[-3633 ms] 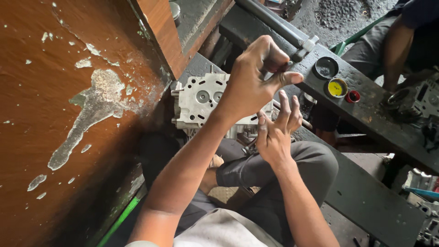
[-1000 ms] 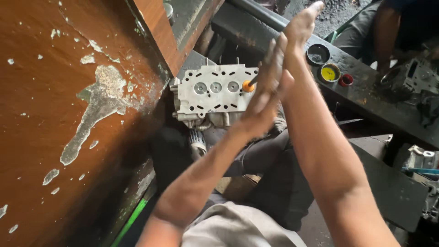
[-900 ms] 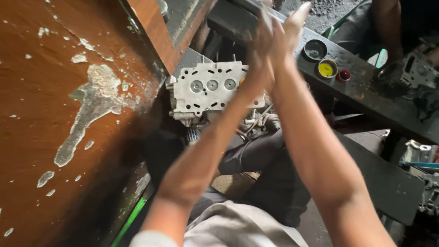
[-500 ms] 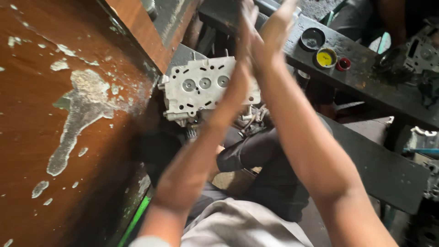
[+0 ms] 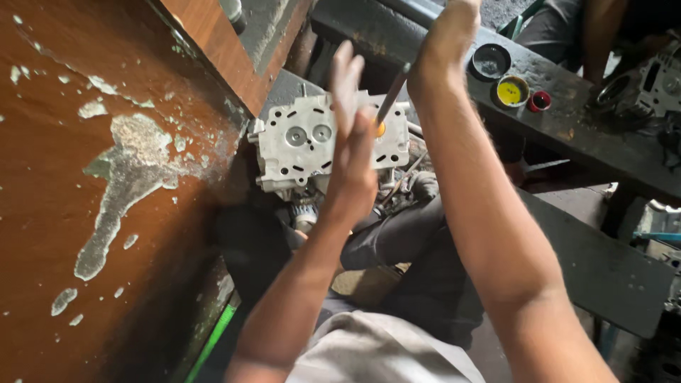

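A pale grey metal cylinder head (image 5: 298,145) with round valve seats rests over my lap, against a wooden panel. A thin dark rod (image 5: 392,96) stands tilted on it, its orange tip (image 5: 381,129) pressed into a seat at the head's right side. My left hand (image 5: 351,142) is flat with fingers straight, touching the rod's lower part from the left. My right hand (image 5: 450,35) is higher up, the heel of its palm against the rod's top. The rod is pinched between the two hands.
A dark metal bench (image 5: 567,78) runs behind, carrying a black tin (image 5: 491,62), a yellow tin (image 5: 512,91) and a red cap (image 5: 539,101). Another person's arm (image 5: 603,28) works on an engine part (image 5: 656,71) at top right. A peeling brown wooden panel (image 5: 106,177) fills the left.
The two palms, earlier level around the rod, have slid against each other: the right hand went forward and up, the left drew back. The cylinder head has stayed put.
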